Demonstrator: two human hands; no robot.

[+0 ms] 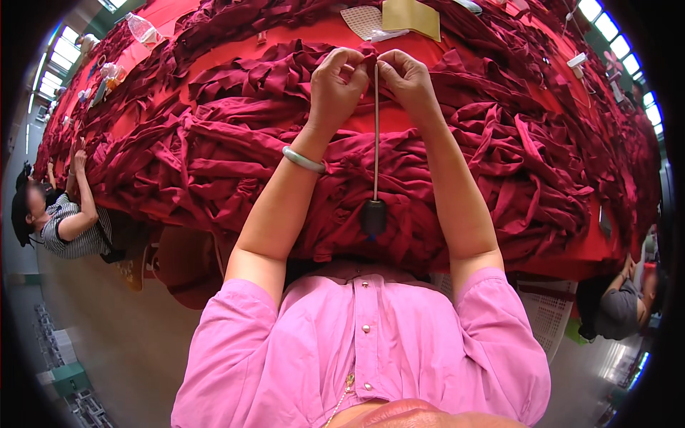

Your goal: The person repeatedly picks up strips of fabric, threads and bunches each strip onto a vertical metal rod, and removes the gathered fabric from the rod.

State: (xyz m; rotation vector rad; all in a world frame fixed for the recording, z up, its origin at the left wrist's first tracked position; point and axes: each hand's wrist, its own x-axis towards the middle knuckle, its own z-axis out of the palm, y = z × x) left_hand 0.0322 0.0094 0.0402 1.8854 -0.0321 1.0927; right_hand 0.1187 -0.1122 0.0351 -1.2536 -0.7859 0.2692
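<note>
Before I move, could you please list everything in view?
table: one, bright red, ahead
cloth pieces: many, dark red, across the table
rod: one, grey with black handle, centre
flat item: one, yellow, top centre
patterned sheet: one, beige, left of it
bottle: one, clear, upper left
printed paper: one, whitish, lower right
co-worker: one, striped top, far left
another co-worker: one, grey top, far right
bracelet: one, pale green, left forearm
shirt: one, pink, lower centre
left hand: one, bare, pinching cloth at rod's upper end
right hand: one, bare, pinching beside it
</note>
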